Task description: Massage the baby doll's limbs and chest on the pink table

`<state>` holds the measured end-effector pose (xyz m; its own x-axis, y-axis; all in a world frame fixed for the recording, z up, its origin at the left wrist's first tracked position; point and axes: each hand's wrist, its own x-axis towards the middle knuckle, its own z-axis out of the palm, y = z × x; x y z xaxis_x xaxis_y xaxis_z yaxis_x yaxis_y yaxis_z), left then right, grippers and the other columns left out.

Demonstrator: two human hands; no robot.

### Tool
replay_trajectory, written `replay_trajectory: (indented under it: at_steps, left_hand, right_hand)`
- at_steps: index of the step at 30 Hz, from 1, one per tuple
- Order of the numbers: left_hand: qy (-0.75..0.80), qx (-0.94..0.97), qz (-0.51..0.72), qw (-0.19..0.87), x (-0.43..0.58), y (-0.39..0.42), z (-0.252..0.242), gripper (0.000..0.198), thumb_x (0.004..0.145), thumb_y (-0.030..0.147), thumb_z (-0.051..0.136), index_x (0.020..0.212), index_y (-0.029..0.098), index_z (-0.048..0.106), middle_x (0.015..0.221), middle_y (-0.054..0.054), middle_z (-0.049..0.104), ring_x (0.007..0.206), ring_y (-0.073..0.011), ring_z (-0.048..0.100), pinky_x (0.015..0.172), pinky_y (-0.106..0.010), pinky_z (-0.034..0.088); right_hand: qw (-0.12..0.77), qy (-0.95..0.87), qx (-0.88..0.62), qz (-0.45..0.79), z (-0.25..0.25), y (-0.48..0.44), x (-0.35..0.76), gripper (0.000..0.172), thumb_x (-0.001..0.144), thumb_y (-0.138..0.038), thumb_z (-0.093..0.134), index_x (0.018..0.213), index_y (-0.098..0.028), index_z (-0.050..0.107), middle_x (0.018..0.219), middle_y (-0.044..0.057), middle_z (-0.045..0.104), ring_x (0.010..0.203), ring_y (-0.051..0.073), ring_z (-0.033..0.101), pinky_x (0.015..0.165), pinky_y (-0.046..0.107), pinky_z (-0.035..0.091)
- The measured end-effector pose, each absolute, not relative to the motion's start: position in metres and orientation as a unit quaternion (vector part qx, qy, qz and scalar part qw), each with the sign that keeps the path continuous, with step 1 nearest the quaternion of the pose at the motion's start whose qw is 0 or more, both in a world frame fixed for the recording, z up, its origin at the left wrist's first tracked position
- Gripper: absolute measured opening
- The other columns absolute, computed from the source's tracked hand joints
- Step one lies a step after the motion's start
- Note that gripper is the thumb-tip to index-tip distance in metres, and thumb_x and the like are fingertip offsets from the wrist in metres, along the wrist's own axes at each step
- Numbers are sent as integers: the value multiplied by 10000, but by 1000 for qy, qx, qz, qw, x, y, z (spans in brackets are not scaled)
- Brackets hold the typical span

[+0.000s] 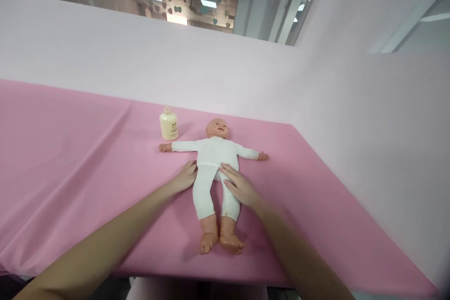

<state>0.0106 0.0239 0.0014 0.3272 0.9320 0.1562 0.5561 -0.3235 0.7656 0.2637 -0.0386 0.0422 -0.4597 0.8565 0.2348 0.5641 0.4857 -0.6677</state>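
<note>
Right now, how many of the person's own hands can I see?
2: the left hand at one hip of the doll, and the right hand over the top of its other leg.

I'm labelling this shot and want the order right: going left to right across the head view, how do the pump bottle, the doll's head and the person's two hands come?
Pump bottle → left hand → doll's head → right hand.
</note>
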Motion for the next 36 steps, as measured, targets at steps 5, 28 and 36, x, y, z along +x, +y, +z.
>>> replay_trajectory:
  at_steps: [5,28,36]
  left_hand:
    - [462,627,334,531,12,6,24,503,852,453,523,1254,160,594,1294,-129,615,1160,-290,580,989,-410,463]
    - [168,397,89,898,26,-65,52,527,713,375,829,1156,187,615,1116,-75,681,1031,-218,643,920,-377,507]
    - [165,435,156,871,32,-73,55,656,732,442,807,1283,194,550,1236,-109,608,1154,-263,580,931,-399,500]
  right_hand:
    - [272,-821,-440,241,42,-41,268,483,982,-334,415,1464,-318,396,1574,-8,305,1475,204,245,1229,472,212]
    - [373,-864,-287,177,62,-78,263,773,884,-745,263,1506,-287,298,1574,29,304,1474,335,216,1207,574,182]
    - [300,-931,-171,121,75,-108,246,653,784,-613,657,1342,-298,532,1379,53,564,1329,269,494,1181,477,310]
